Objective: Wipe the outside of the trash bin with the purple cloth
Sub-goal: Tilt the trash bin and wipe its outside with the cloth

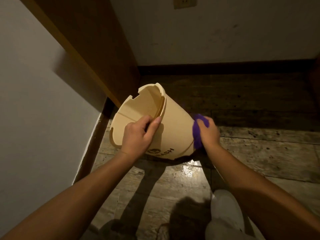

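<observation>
A person's left hand (138, 135) is gripping the tilted trash bin (174, 122) by its rim (opening facing leftward), while the right hand (208, 134) is pressing a bunched purple cloth (197, 134) against its outer side.

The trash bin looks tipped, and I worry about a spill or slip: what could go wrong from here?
The trash bin is tilted, with only the left hand pinching its rim, so pressure from the purple cloth in the right hand might twist it loose. The floor shines as if wet below it, a possible slip.
</observation>
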A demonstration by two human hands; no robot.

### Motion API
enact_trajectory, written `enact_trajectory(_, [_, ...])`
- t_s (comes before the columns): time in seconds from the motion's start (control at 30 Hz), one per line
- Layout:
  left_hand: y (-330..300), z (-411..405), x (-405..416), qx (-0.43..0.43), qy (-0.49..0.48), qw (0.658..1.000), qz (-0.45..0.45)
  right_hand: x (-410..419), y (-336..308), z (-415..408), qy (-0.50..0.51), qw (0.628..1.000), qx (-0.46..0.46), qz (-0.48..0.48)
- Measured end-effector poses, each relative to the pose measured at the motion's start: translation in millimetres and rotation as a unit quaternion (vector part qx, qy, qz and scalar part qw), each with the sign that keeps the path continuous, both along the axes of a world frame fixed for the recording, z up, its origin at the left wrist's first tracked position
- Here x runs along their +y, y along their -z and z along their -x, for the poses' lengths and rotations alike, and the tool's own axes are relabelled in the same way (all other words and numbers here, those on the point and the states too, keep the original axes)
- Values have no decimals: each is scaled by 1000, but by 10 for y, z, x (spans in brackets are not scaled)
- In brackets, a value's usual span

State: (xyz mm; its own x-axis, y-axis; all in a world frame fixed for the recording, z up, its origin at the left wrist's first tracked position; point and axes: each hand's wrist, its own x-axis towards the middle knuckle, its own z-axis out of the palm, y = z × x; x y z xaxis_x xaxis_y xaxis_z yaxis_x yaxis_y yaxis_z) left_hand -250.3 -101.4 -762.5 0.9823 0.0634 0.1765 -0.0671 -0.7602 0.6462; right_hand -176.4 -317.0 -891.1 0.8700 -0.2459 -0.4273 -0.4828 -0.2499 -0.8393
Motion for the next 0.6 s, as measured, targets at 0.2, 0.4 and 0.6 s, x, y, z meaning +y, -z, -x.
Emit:
enact_trajectory(0.2, [-65,-189,-50,4,25,1000,-12,170,-199,-32,31,997,-67,-22])
enact_trajectory(0.4, [-152,-340,-95,12,19,999,23,767,-1138,-100,-55,955,-282,-76])
enact_trajectory(0.6, [-92,-316,57,23,-57,997,49,627,-804,-24,-97,954,-279,60])
